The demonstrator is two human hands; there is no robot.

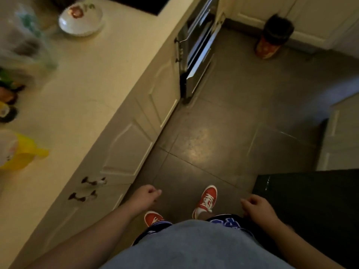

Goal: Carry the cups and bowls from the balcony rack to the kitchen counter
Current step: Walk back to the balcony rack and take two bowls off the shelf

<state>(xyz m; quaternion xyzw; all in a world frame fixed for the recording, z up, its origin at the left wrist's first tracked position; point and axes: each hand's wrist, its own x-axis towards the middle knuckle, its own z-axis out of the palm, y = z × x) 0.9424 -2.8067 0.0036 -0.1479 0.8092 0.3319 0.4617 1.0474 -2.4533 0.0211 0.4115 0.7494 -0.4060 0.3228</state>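
My left hand [146, 195] and right hand [256, 205] hang loosely curled and empty at the bottom of the frame — I judge I'm between trips. One floral bowl [80, 18] sits upside down, upper left, on the kitchen counter [93, 78].

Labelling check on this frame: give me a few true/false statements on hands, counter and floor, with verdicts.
1. Both hands hold a bowl. False: the left hand and right hand are loosely curled and hold nothing.
2. A white floral bowl sits on the counter. True.
3. The shoes are blue. False: they are red.
4. A yellow cup stands at the counter's left edge. True.
5. The floor is carpeted. False: dark tiles.
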